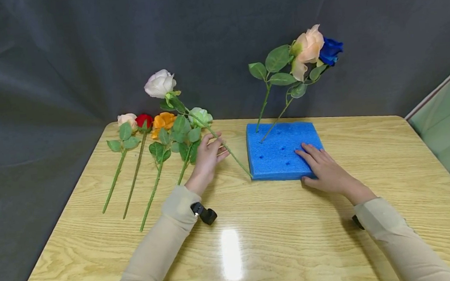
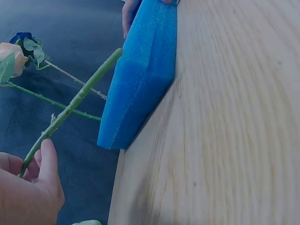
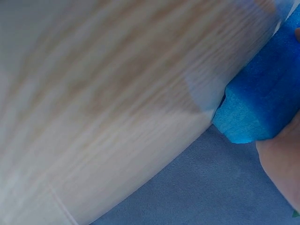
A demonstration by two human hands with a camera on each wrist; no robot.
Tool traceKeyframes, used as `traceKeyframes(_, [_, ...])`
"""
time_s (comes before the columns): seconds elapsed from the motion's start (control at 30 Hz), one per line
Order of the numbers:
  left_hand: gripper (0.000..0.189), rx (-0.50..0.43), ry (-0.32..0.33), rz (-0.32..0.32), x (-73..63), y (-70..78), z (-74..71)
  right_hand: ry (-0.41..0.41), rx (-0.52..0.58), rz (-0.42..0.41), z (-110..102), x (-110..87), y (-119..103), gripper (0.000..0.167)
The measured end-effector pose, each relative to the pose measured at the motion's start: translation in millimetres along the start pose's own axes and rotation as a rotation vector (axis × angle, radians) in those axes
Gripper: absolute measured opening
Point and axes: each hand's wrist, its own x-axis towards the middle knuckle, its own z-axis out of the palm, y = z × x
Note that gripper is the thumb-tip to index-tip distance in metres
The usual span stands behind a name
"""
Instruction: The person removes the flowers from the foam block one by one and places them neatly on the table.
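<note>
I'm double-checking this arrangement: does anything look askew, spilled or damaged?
Nothing looks spilled or damaged. The peach rose and blue rose do look askew: in the head view, both lean right out of the blue foam block instead of standing straight, the peach partly hiding the blue.

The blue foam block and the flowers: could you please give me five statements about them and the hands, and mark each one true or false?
1. The left hand holds the white rose by its stem. True.
2. The right hand is apart from the blue foam block. False: the right hand rests on the blue foam block.
3. The peach rose and blue rose have their stems in the blue foam block. True.
4. The red rose lies between the pale pink rose and the orange flower. True.
5. The pale green flower stands in the blue foam block. False: the pale green flower lies on the table.
</note>
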Motion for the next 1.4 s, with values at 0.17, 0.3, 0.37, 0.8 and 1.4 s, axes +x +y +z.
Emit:
traceKeyframes(0.17, [0.028, 0.046, 0.008, -0.014, -1.2, 0.9, -6.7, 0.005, -0.002, -0.004, 1, 0.3, 1, 0.075])
traceKeyframes(0.3, [0.029, 0.054, 0.005, -0.020, -2.0, 1.1, -10.4, 0.007, -0.004, -0.002, 0, 0.3, 1, 0.075])
traceKeyframes(0.37, [0.030, 0.067, -0.007, -0.025, -2.9, 0.8, -12.0, 0.007, -0.006, -0.003, 0, 0.2, 1, 0.075])
traceKeyframes(0.8, [0.035, 0.243, -0.129, -0.116, -10.5, -9.1, -21.3, 0.001, -0.009, -0.001, 0, 0.6, 0, 0.076])
traceKeyframes(1.4, [0.033, 0.345, -0.262, -0.226, -14.2, -19.9, -33.5, 0.021, -0.020, -0.003, 0, -0.3, -2, 0.074])
